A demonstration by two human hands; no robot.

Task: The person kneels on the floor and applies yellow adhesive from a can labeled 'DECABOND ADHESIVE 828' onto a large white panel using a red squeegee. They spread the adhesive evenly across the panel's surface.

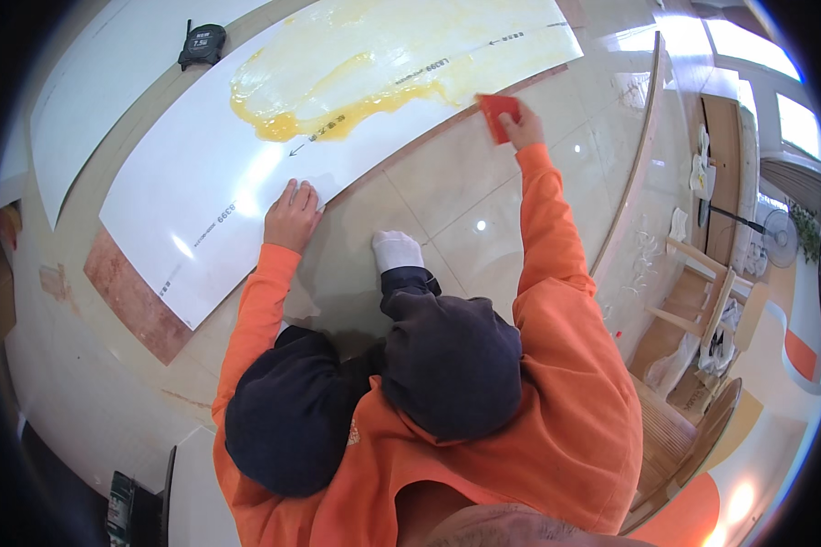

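In my right hand (525,128) is a red flat plastic scraper (498,117), held at the near long edge of a white sheet (178,198). Yellow, glossy adhesive (356,116) lies spread over the far part of that sheet, thickest along its rounded near end. My left hand (293,215) rests with its fingers on the sheet's near edge, holding nothing. Beneath the sheet is a reddish-brown board (140,297), showing at the near left end and along the long edge. The sheet bears printed writing and arrows.
A black tape measure (203,46) sits beyond the sheet, beside another white sheet (102,89). A long wooden strip (633,171) lies on the tiled floor (445,198) at right. Farther right are a wooden chair (708,294), a fan (780,229) and plastic bags (718,349).
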